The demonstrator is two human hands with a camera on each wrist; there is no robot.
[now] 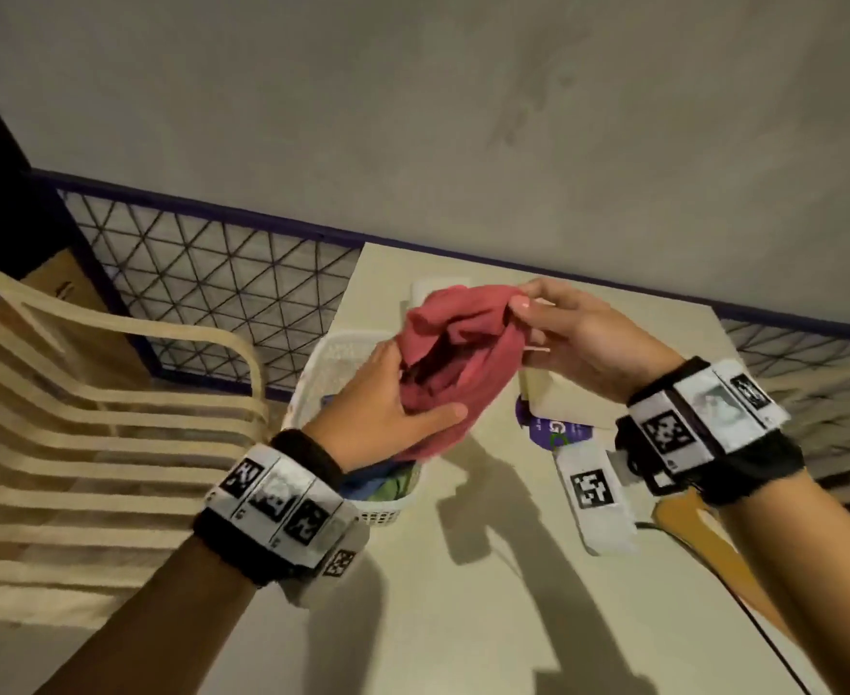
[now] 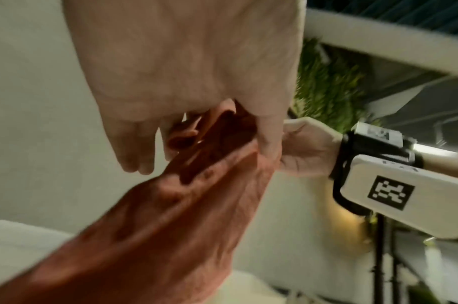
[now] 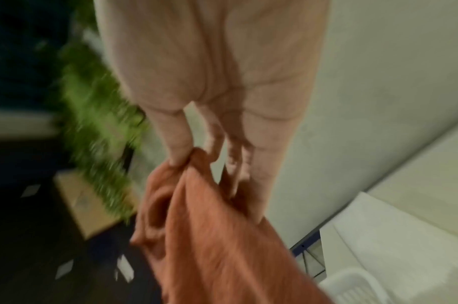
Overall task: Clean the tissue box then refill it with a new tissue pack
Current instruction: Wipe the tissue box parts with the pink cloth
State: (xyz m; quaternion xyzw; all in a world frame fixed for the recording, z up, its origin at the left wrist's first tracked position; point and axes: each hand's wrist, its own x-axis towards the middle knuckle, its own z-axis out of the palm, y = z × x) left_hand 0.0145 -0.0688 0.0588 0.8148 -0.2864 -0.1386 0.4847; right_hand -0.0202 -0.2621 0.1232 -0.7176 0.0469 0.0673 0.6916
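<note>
Above the table, both hands hold a red cloth (image 1: 458,353). My left hand (image 1: 388,393) grips its lower bunch, thumb across the front. My right hand (image 1: 519,302) pinches the top corner between thumb and forefinger. Close up, the cloth (image 2: 170,226) hangs below my left hand (image 2: 196,82), with the right hand (image 2: 308,150) behind it. In the right wrist view, the right hand's fingertips (image 3: 181,158) nip the cloth (image 3: 222,236). A cream box (image 1: 558,393), seemingly the tissue box, sits under my right hand. A purple tissue pack (image 1: 558,429) lies in front of it, partly hidden.
A white plastic basket (image 1: 323,363) holding blue and green cloths stands on the beige table (image 1: 463,619) under my left hand. A slatted cream chair (image 1: 112,418) stands to the left, before a wire mesh fence (image 1: 212,273). A black cable (image 1: 744,604) runs along the table's right side.
</note>
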